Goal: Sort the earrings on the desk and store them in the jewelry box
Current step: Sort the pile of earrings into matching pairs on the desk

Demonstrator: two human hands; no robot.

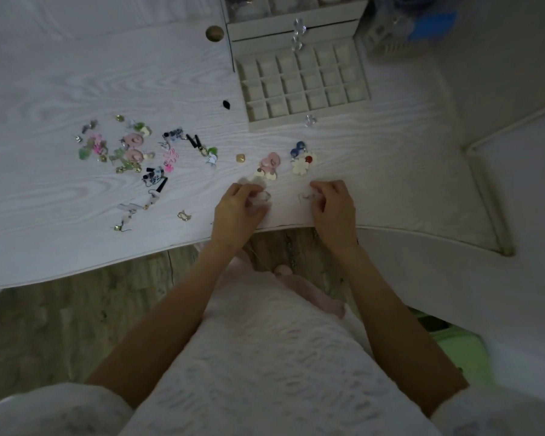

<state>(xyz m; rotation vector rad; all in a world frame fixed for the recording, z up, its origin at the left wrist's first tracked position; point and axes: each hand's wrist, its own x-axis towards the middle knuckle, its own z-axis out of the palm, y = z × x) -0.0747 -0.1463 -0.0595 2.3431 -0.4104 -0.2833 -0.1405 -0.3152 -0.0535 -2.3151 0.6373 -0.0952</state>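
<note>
Pale wood-grain surface (76,73) carries everything: my left hand (238,206) pinches a clear earring (262,196), my right hand (332,204) curls round another (blurry) (306,196), both near the open jewelry box drawer (306,83); loose earrings (132,152) lie well left.

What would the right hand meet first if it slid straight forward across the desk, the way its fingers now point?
Probably the cream flower earring with a red bead, lying just ahead of the right hand. Beyond it sits the open jewelry box drawer. The exact line is uncertain.
</note>
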